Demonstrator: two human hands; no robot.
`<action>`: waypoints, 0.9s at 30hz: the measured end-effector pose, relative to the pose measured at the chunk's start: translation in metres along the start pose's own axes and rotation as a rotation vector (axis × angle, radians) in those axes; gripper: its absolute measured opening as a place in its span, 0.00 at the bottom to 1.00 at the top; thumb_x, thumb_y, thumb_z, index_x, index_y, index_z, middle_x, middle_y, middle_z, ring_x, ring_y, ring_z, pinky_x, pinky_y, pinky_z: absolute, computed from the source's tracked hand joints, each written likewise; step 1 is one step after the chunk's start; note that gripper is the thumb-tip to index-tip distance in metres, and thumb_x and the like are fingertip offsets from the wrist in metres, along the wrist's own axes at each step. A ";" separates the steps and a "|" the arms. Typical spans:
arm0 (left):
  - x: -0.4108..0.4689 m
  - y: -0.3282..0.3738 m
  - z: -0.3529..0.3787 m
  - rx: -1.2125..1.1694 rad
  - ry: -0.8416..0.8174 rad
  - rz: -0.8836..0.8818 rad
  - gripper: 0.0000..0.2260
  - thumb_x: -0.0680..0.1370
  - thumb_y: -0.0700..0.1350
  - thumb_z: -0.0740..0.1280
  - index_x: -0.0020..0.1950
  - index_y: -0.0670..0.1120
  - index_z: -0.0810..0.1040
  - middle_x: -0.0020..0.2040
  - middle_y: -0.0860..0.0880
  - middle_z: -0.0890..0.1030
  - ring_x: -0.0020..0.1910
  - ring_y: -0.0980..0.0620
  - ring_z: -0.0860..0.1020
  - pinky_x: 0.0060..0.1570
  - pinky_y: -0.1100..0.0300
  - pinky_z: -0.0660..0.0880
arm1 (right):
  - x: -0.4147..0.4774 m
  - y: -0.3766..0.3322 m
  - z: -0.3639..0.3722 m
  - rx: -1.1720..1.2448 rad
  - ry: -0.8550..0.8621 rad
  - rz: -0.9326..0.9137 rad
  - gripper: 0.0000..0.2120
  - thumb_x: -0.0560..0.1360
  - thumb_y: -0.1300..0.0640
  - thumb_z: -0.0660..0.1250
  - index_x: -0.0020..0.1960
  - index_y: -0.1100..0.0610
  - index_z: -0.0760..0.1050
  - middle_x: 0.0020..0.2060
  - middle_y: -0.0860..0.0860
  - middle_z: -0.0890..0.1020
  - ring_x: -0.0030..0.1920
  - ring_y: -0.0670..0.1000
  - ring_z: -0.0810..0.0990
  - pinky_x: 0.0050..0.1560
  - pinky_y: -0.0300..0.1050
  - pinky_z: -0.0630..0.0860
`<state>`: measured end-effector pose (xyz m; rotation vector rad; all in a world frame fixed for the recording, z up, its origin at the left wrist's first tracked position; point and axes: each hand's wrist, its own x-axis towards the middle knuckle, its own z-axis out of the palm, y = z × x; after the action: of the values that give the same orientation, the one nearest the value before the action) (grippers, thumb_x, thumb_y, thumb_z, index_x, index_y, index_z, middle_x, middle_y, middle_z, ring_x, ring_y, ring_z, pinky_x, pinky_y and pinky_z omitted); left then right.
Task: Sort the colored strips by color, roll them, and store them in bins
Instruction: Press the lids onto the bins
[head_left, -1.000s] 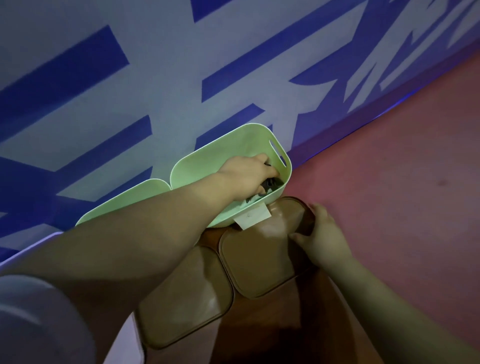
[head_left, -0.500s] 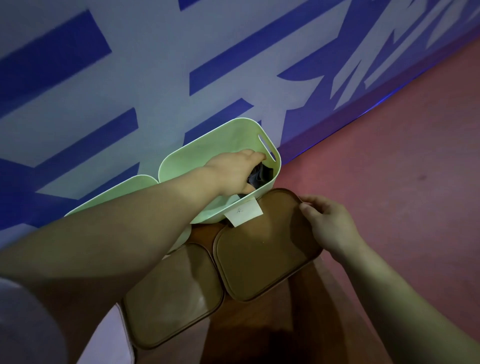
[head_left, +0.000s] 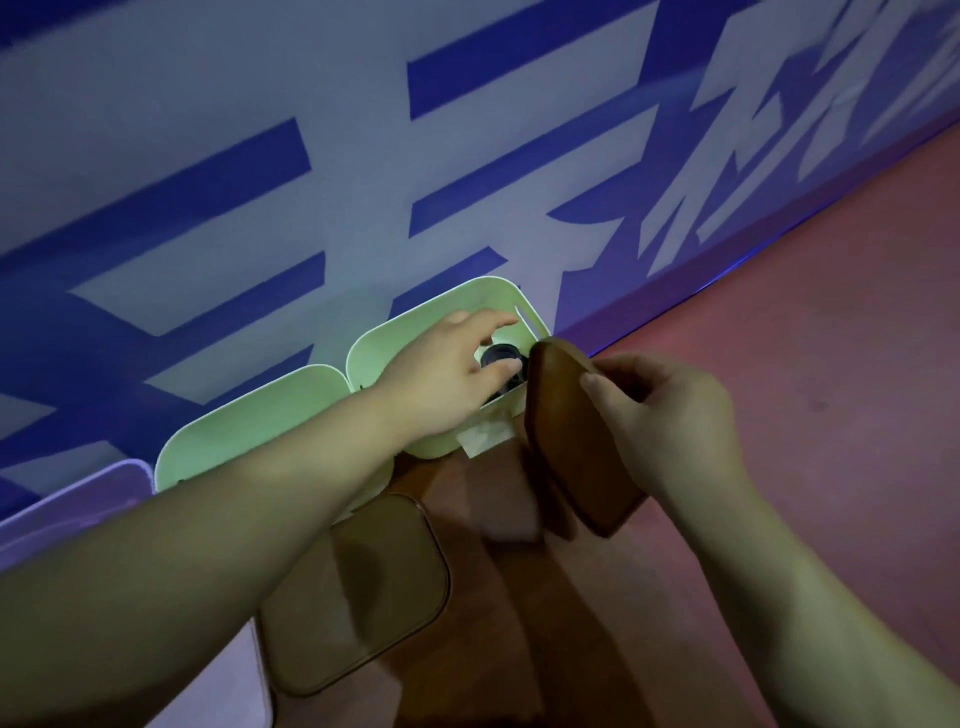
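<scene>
A pale green bin (head_left: 387, 340) stands against the wall with a dark rolled strip (head_left: 498, 357) inside it. My left hand (head_left: 451, 371) hovers over the bin's opening with its fingers spread and relaxed, just above the roll and holding nothing. My right hand (head_left: 662, 415) grips a brown lid (head_left: 569, 441) by its upper edge and holds it tilted up on its side, right beside the bin. A white paper label (head_left: 485, 434) hangs on the bin's front wall.
A second green bin (head_left: 249, 431) stands to the left, then a lilac bin (head_left: 72, 499) at the far left. Another brown lid (head_left: 358, 592) lies flat on the wooden surface (head_left: 478, 519). Red floor (head_left: 805, 338) spreads to the right of the blue-and-white wall.
My left hand has let go of the dark roll and lifted out of the bin with fingers spread. My right hand has raised the brown lid from flat to on edge.
</scene>
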<state>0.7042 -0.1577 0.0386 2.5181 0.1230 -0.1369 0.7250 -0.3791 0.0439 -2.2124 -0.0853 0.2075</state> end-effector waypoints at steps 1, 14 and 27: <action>-0.010 0.009 -0.004 -0.069 0.010 -0.007 0.19 0.79 0.56 0.66 0.71 0.62 0.70 0.54 0.54 0.77 0.43 0.56 0.79 0.50 0.60 0.74 | -0.005 -0.005 -0.001 -0.016 0.021 -0.040 0.07 0.72 0.45 0.70 0.50 0.42 0.82 0.39 0.38 0.84 0.41 0.38 0.81 0.43 0.43 0.79; -0.061 0.060 -0.033 -0.829 0.089 -0.312 0.07 0.75 0.47 0.73 0.39 0.50 0.79 0.40 0.45 0.82 0.40 0.47 0.81 0.49 0.45 0.82 | -0.059 -0.044 -0.005 0.190 -0.116 -0.383 0.08 0.74 0.53 0.73 0.53 0.48 0.84 0.45 0.39 0.85 0.44 0.37 0.81 0.42 0.27 0.71; -0.051 0.013 -0.086 -0.912 -0.041 -0.282 0.12 0.79 0.28 0.61 0.45 0.46 0.69 0.37 0.45 0.77 0.31 0.51 0.79 0.33 0.58 0.79 | -0.006 -0.005 0.009 -0.053 -0.087 -0.219 0.27 0.70 0.35 0.68 0.66 0.43 0.72 0.69 0.43 0.70 0.72 0.48 0.65 0.72 0.54 0.64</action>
<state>0.6609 -0.1210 0.1226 1.5793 0.4192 -0.1916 0.7173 -0.3699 0.0432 -2.2265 -0.3830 0.1813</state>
